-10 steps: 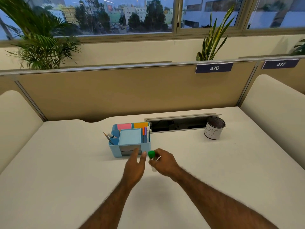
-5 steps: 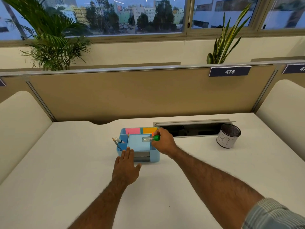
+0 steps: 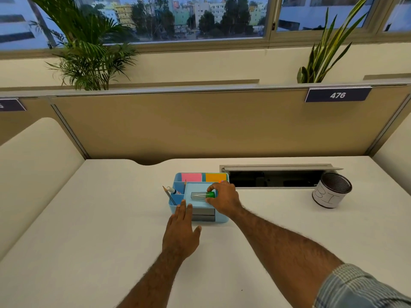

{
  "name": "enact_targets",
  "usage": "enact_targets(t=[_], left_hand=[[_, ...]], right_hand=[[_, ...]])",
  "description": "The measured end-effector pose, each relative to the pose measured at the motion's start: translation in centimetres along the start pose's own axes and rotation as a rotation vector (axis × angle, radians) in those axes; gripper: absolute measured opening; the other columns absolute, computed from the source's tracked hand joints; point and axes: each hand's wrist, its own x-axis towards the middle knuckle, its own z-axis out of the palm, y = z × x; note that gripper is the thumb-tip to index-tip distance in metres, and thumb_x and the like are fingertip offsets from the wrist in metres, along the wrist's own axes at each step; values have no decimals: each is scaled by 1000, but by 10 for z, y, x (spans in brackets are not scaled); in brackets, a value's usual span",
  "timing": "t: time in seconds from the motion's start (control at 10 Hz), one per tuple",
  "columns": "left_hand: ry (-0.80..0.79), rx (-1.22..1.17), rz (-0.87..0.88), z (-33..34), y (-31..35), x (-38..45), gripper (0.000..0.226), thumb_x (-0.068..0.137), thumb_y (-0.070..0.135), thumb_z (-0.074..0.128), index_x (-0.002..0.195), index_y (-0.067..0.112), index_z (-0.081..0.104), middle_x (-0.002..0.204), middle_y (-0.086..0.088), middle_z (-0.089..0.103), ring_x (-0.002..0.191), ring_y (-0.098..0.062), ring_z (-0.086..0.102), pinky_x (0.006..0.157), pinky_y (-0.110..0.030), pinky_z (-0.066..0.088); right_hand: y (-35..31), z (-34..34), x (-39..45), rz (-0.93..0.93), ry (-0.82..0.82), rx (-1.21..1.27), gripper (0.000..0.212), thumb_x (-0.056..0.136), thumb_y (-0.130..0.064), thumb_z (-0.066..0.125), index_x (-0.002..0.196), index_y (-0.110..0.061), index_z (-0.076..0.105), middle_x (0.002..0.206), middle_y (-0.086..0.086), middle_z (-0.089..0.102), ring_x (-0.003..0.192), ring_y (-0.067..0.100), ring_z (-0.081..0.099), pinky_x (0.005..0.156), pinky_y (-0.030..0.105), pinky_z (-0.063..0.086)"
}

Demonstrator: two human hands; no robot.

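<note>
A light blue desk organizer (image 3: 222, 216) stands on the white desk (image 3: 89, 230). A clear tube with a green cap (image 3: 201, 195) lies on its side in the organizer's flat front tray. My right hand (image 3: 223, 198) pinches the tube at the green cap. My left hand (image 3: 181, 233) lies flat on the desk with straight fingers, its fingertips touching the organizer's front left corner. Pink and orange sticky notes fill the rear compartments. A pencil and a white marker stick out of the left slot.
A mesh cup with a white paper label (image 3: 332, 190) stands at the right. An open cable tray slot (image 3: 275, 178) lies behind the organizer. A tan partition (image 3: 200, 123) walls the desk's back, with cream side panels left and right.
My right hand carried the green-capped tube from the desk in front of the organizer up and into its front tray, turning it sideways. My left hand moved to the organizer's front left corner.
</note>
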Motion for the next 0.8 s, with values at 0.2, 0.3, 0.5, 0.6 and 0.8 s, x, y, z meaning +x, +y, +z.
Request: enact_targets(t=[0.2,0.3,0.5,0.6,0.8], left_hand=[[-41,5,-5,-6,1,0,81,93,48,46,155,20,2,166,-1,-6,153,-19,0,123,-34,12],[-94,-3,-11,-15,5,3,81,94,45,48,155,18,4,166,-2,-5,153,-20,1,123,-35,14],[-193,10,-22,-56,22,7,72,93,39,52,152,13,22,162,-9,23,148,-26,24,119,-38,31],[-158,27,22,-90,39,11,60,92,41,53,143,12,40,145,-10,49,131,-24,48,106,-36,45],[-87,133,114,-169,83,23,68,96,52,38,147,8,35,153,-14,42,140,-31,40,114,-41,35]], right_hand=[[8,-1,-3,3,-7,-49,60,73,-42,77,125,-22,55,130,6,54,117,22,45,93,36,46],[13,-10,-6,11,-3,-64,67,70,-48,78,126,-23,52,129,4,54,116,21,46,91,36,46],[13,-62,-15,-17,29,-142,55,73,-57,70,117,-25,60,117,0,62,112,21,52,90,39,46],[3,-105,-19,-57,89,-171,46,75,-58,66,107,-24,65,111,1,66,111,23,57,90,40,48],[-38,-191,-24,-112,187,-220,60,81,-56,61,130,-22,53,139,2,53,130,24,42,108,44,33]])
